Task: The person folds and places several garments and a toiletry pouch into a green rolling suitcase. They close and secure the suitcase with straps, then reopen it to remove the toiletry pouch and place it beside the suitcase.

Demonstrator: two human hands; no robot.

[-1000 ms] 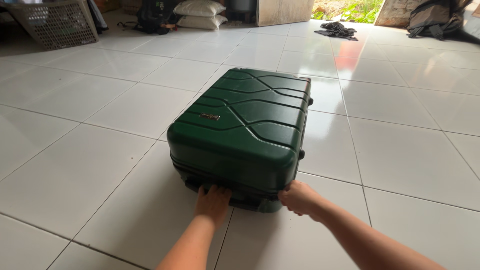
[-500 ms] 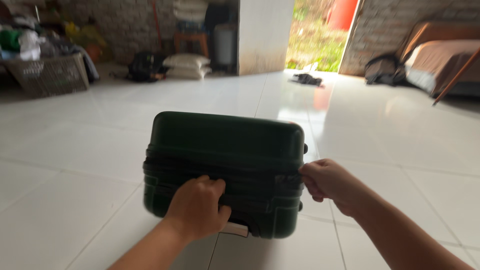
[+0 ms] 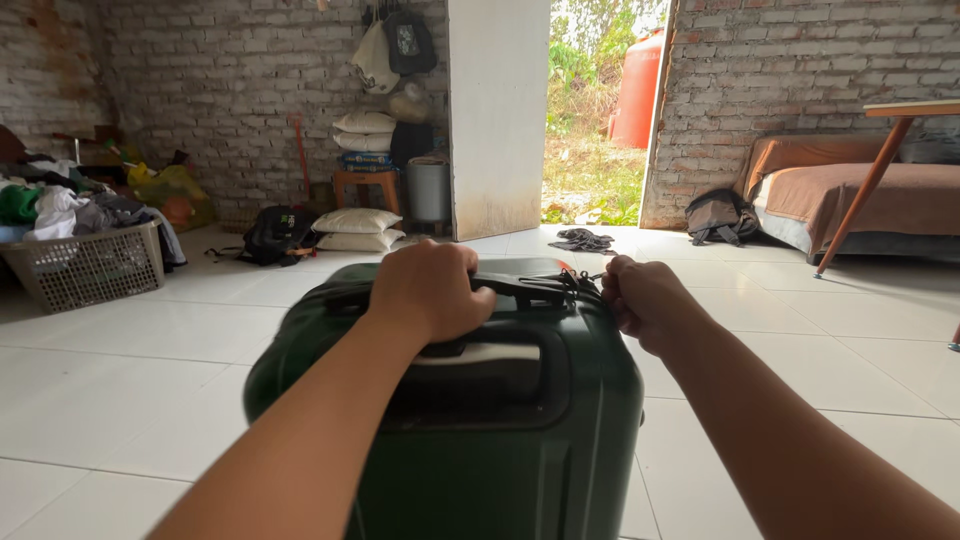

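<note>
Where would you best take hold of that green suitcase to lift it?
Grip the green suitcase by the handle on its top face, coming from above. It stands upright, so that handle faces up, over the middle. The left hand is closed on it; the right hand pinches at the top right edge.

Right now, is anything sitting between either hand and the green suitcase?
Nothing visible does. The left hand is closed over the top handle of the green suitcase, and the right hand pinches the zipper pulls at its upper right edge. Both hands are in direct contact with it.
</note>
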